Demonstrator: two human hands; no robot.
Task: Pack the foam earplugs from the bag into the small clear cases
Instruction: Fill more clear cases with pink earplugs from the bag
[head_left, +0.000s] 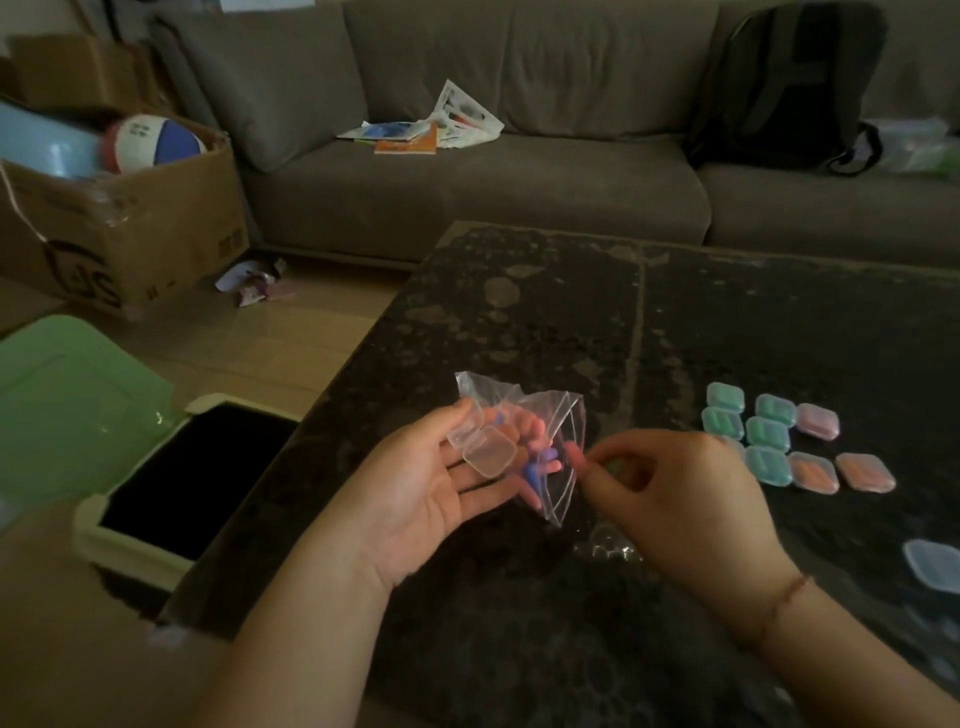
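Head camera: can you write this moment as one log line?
left hand: holds open clear case, bag | right hand: pinches pink earplug | filled cases: on table

Reading little from my feed. Brown corrugated cardboard box (124, 228) at far left carries big black printed letters on front face, low corner; I make out what looks like "JS", partly cut off, rest unreadable. Smaller dark marks on same box too blurred. Printed papers (431, 127) on grey sofa: print illegible.
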